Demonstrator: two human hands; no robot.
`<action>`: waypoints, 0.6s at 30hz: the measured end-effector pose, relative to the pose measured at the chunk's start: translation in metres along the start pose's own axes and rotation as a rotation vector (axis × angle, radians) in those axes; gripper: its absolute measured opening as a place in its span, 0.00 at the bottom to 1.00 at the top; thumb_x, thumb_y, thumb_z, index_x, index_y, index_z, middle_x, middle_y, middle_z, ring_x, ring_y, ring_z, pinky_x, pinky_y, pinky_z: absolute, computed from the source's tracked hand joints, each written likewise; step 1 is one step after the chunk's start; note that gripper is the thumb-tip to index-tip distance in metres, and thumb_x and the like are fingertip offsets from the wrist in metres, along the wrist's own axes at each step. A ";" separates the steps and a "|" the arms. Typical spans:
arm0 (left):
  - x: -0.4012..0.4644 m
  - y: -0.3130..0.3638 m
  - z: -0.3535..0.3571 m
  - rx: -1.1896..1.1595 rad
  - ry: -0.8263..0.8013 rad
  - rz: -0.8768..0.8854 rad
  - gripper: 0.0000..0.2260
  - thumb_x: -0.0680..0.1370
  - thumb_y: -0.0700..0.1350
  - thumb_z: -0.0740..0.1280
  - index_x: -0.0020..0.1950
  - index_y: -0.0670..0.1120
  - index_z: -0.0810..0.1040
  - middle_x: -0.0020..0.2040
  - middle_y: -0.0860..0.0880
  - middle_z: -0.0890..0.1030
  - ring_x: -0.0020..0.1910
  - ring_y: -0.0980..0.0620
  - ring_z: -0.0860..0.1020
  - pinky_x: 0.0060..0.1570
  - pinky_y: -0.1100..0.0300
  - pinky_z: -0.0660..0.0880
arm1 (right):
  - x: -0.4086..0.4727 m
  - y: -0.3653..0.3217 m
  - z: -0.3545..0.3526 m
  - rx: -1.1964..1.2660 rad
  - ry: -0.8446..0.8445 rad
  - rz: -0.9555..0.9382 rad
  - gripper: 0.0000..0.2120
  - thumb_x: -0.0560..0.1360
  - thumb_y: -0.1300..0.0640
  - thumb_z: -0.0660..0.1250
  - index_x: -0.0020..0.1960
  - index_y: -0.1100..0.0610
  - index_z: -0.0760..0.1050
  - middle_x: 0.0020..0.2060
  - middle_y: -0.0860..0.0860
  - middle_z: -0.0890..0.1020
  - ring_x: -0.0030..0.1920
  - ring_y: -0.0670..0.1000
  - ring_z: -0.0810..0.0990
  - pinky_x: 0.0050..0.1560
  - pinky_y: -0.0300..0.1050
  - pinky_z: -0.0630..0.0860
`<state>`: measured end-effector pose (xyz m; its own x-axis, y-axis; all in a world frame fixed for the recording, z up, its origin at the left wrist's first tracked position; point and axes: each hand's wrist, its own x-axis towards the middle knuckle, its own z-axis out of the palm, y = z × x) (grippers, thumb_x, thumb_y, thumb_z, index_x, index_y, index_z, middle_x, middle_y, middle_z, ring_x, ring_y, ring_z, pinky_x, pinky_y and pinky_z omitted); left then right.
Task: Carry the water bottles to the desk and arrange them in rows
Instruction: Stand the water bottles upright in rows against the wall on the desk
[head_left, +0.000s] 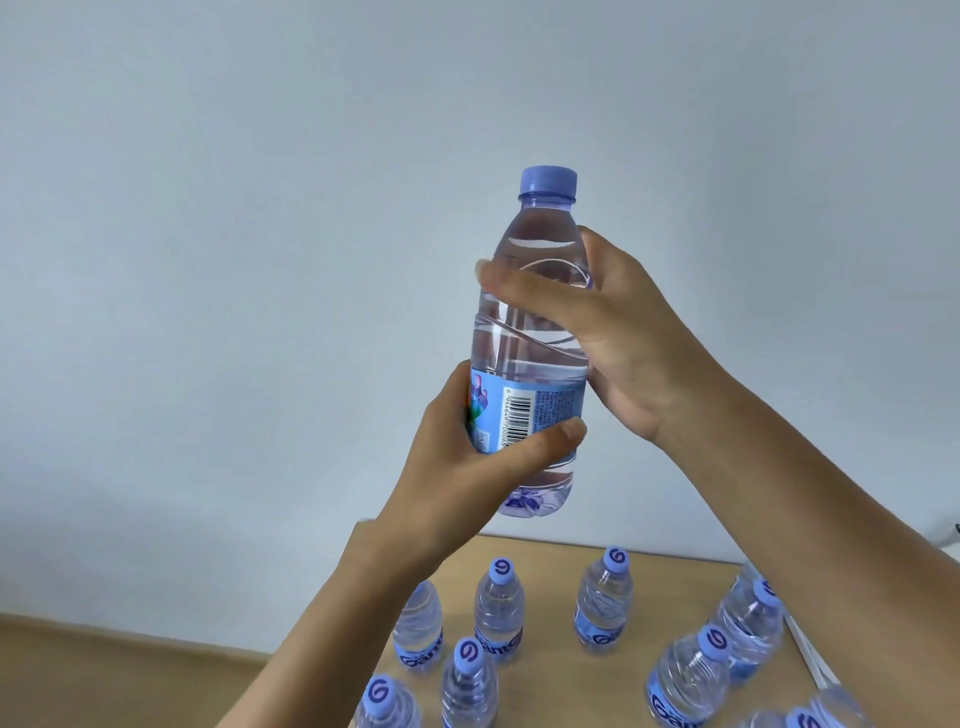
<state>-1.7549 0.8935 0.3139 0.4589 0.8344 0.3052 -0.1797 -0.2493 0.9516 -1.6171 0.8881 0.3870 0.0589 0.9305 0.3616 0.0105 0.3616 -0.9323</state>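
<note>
Desk (550, 564): wooden top, already carrying standing bottles (604, 597) in loose rows.
Held bottle (530, 353): upright, raised well above the desk; full, so likely weighty; thin wall probably yields to squeezing (smooth, maybe slippery).
Right hand (618, 332): wrapped round the ribbed upper body.
Left hand (467, 457): clasping the label band, likely the firmest hold.

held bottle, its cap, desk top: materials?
Held bottle: looks like clear thin plastic; you see through it, with moulded swirl ribs and a glossy printed label band. Cap: opaque lilac-blue plastic, apparently matte. Desk: light tan, wood-look surface, low sheen; solid wood or laminate can't be told.
</note>
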 end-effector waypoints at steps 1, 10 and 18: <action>0.000 0.000 0.001 0.008 0.002 0.000 0.20 0.67 0.47 0.77 0.56 0.50 0.76 0.46 0.51 0.85 0.44 0.52 0.85 0.39 0.66 0.79 | 0.000 0.001 0.001 0.002 0.016 -0.011 0.14 0.70 0.56 0.77 0.51 0.57 0.77 0.39 0.47 0.83 0.40 0.49 0.83 0.43 0.47 0.80; -0.005 -0.005 0.005 -0.098 -0.071 -0.063 0.26 0.65 0.51 0.78 0.60 0.50 0.76 0.52 0.48 0.85 0.50 0.49 0.84 0.45 0.64 0.80 | -0.001 0.001 -0.007 0.014 -0.026 -0.015 0.15 0.66 0.58 0.75 0.51 0.58 0.79 0.45 0.52 0.84 0.44 0.52 0.84 0.45 0.48 0.80; 0.000 -0.011 0.005 -0.085 -0.078 -0.090 0.22 0.63 0.50 0.79 0.55 0.52 0.80 0.50 0.47 0.86 0.50 0.47 0.84 0.46 0.62 0.79 | -0.004 0.001 -0.015 0.034 -0.111 0.045 0.16 0.69 0.58 0.73 0.55 0.60 0.78 0.56 0.63 0.81 0.50 0.61 0.83 0.54 0.57 0.81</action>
<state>-1.7490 0.8937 0.3034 0.5422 0.8100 0.2234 -0.2059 -0.1297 0.9699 -1.6022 0.8843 0.3847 -0.0522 0.9459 0.3203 -0.0238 0.3195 -0.9473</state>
